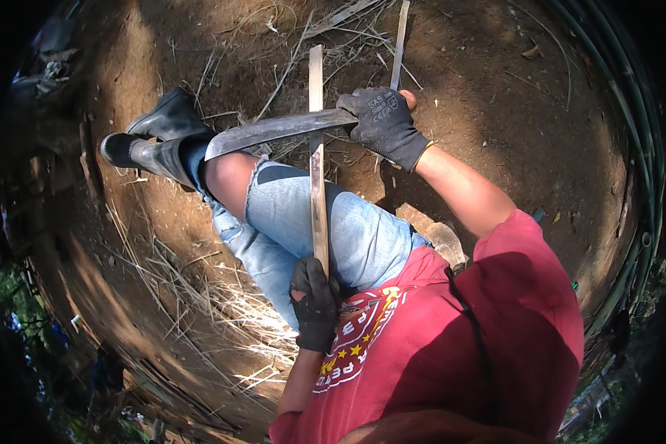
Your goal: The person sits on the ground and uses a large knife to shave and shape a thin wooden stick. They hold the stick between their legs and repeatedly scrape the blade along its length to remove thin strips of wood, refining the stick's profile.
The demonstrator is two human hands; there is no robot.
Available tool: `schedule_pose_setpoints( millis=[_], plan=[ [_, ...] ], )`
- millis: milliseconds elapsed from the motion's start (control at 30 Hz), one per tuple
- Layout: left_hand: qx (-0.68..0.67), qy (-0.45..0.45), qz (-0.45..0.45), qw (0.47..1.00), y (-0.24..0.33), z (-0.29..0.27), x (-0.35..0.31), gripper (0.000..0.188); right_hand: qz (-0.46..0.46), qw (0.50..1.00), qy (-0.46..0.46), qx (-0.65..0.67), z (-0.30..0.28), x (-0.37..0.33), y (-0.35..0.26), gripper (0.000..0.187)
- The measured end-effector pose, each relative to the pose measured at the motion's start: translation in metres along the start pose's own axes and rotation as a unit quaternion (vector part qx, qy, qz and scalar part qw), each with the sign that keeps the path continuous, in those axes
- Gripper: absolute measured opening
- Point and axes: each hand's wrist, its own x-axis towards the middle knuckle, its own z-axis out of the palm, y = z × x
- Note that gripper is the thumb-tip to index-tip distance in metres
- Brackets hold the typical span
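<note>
My left hand (314, 303), in a dark knit glove, is closed round the lower end of a narrow, pale bamboo strip (317, 196). The strip runs away from me across my jeans-covered thigh, its far end above the dirt. With its fingers wrapped round the handle, my gloved right hand (387, 122) grips a machete (274, 130). A reddish-brown handle end sticks out past that hand. The long grey blade points left and crosses the strip beyond my thigh, its tip over my bare knee. Whether the edge bites into the strip cannot be made out.
Bamboo shavings (237, 318) litter the brown dirt on the left, with more scraps at the far side. Another thin strip (400, 44) lies beyond my right hand. Long green bamboo poles (647, 148) curve along the right rim. My dark boots (159, 137) are at the left.
</note>
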Motion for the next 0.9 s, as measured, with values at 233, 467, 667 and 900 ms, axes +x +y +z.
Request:
schedule_pose_setpoints(
  millis=[233,467,667,900],
  plan=[
    [0.174,0.027,0.153,0.973,0.002,0.002,-0.002,0.024,-0.033,0.996,-0.046,-0.064,0.001,0.020,0.004,0.023],
    [0.179,-0.034,0.083,0.980,-0.027,-0.010,-0.022,0.022,0.211,0.958,-0.086,-0.172,-0.016,0.068,0.108,0.026],
    [0.004,-0.003,-0.089,0.996,0.009,0.000,-0.021,0.024,0.211,0.974,-0.061,-0.046,-0.048,0.039,0.052,0.031],
    [0.040,0.025,-0.044,0.998,0.023,0.001,-0.023,0.032,0.021,0.995,-0.070,-0.071,-0.019,0.035,0.003,0.042]
  ],
)
